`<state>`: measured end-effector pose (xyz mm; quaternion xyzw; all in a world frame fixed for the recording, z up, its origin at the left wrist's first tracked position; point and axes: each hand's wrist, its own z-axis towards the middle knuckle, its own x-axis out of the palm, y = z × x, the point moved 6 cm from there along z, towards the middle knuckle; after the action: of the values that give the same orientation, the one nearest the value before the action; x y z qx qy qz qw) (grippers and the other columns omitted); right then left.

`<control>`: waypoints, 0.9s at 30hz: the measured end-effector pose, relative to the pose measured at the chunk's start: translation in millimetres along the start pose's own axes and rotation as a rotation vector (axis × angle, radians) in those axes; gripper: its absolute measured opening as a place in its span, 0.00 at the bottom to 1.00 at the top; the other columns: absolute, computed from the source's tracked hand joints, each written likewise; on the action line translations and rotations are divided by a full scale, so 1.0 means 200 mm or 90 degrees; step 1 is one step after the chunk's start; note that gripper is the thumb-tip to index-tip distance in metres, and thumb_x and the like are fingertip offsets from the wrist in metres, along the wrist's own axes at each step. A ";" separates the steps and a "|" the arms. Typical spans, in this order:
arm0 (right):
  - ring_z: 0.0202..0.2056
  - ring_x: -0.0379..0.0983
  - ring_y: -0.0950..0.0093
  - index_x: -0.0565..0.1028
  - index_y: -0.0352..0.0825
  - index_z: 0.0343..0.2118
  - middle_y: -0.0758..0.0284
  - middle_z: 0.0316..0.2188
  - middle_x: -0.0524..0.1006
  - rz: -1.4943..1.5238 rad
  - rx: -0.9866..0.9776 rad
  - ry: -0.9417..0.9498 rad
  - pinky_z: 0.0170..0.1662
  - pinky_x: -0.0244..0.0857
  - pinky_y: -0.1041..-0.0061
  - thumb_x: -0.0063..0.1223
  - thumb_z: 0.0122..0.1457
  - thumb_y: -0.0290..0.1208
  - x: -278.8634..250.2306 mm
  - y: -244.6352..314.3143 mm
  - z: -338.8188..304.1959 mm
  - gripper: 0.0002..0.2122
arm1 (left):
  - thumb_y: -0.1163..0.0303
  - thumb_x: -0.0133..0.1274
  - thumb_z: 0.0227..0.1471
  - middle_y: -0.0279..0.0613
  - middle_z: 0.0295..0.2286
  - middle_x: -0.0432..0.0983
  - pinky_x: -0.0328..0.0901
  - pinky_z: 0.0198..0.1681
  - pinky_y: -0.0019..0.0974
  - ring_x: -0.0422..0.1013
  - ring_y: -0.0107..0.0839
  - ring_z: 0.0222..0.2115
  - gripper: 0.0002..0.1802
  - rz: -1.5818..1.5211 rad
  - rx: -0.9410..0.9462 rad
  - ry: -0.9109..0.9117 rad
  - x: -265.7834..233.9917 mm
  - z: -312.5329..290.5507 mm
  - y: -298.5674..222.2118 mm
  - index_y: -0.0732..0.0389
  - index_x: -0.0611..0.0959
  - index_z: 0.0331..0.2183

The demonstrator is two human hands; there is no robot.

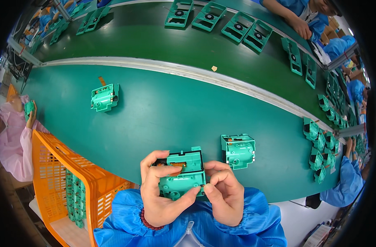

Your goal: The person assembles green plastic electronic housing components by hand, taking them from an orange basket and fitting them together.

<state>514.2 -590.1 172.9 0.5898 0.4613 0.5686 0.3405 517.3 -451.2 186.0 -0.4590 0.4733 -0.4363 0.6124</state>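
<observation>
Head view shows the left hand (161, 193) and right hand (223, 191) holding a green plastic part (182, 173) tight at the table's (167, 111) near edge.

A green table (163, 119) carries two loose teal plastic housings: one (104, 97) lies far left, another (237, 150) sits near the front edge. Beyond a pale metal rail (175, 68), a darker conveyor belt (155, 37) bears rows of flat teal frames (208, 16). An orange crate (64, 173) stands at lower left, teal parts (75, 197) stacked inside. A cluster of teal housings (321, 150) crowds the right. Co-workers in blue and pink smocks line the edges.
</observation>
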 end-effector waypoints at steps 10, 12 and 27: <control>0.46 0.62 0.73 0.65 0.30 0.29 0.59 0.45 0.60 -0.033 -0.019 -0.009 0.44 0.62 0.78 0.48 0.51 0.17 -0.02 0.01 0.00 0.05 | 0.75 0.63 0.27 0.54 0.43 0.59 0.62 0.42 0.37 0.62 0.40 0.44 0.24 -0.006 -0.041 0.000 0.02 -0.01 0.01 0.61 0.72 0.33; 0.47 0.61 0.73 0.65 0.29 0.29 0.59 0.45 0.60 -0.025 -0.022 -0.012 0.45 0.62 0.77 0.47 0.51 0.17 -0.02 0.00 0.00 0.05 | 0.76 0.63 0.27 0.54 0.43 0.59 0.62 0.42 0.37 0.62 0.40 0.44 0.24 -0.013 -0.038 -0.004 0.03 -0.01 0.02 0.61 0.72 0.33; 0.46 0.61 0.74 0.64 0.32 0.30 0.61 0.44 0.61 0.143 0.011 0.038 0.45 0.60 0.75 0.49 0.48 0.13 -0.05 -0.01 0.01 0.09 | 0.77 0.64 0.26 0.51 0.44 0.57 0.64 0.39 0.35 0.65 0.36 0.42 0.25 -0.093 0.019 -0.026 0.05 -0.03 0.04 0.60 0.71 0.32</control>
<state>517.4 -597.9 166.6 0.6237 0.4066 0.6165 0.2559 514.8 -459.3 175.7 -0.4917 0.4193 -0.4777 0.5951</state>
